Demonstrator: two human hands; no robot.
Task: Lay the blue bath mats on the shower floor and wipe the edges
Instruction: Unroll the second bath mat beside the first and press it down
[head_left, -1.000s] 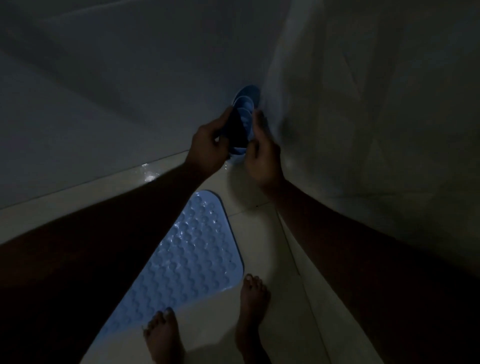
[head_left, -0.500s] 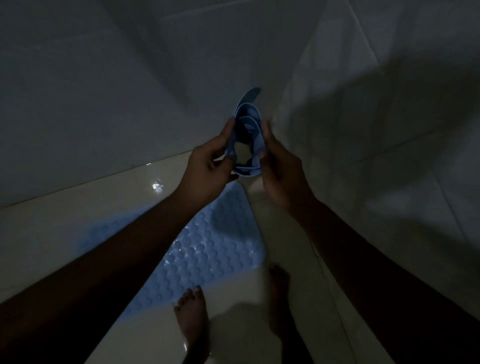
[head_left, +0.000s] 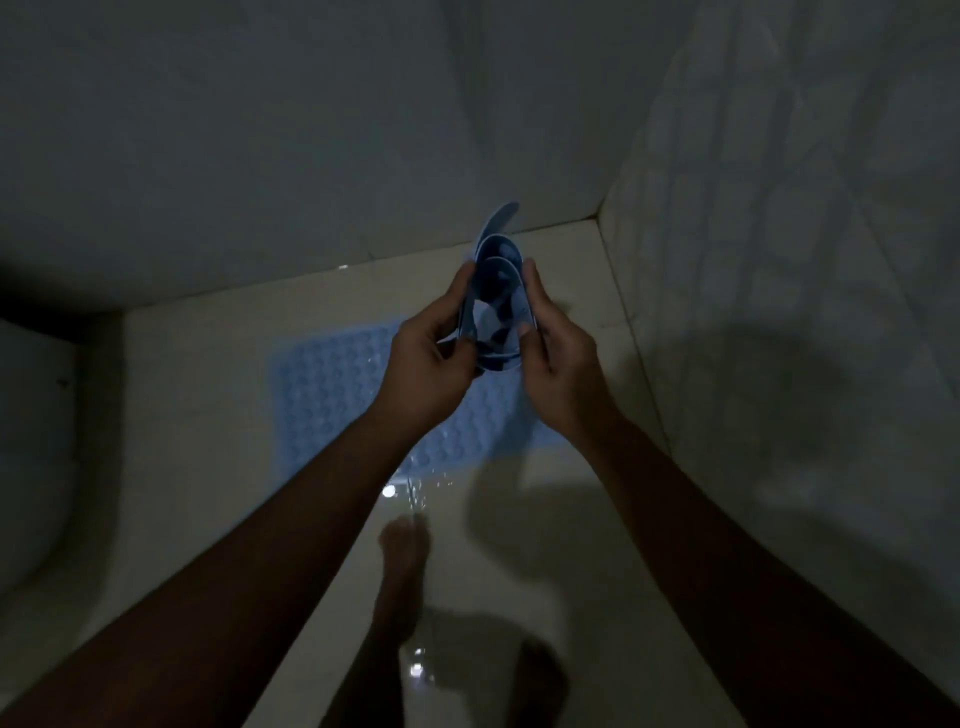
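Hands, left (head_left: 426, 358) & right (head_left: 558, 358), both gripping rolled blue mat (head_left: 496, 306) above flat mat (head_left: 332, 395); no legible writing.

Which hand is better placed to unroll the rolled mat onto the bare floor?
Probably the right hand. It grips the rolled mat on the side facing the bare floor by the wall; the left hand hangs over the laid mat.

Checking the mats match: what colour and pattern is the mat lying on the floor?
Light blue mat with raised bubble texture; head view.
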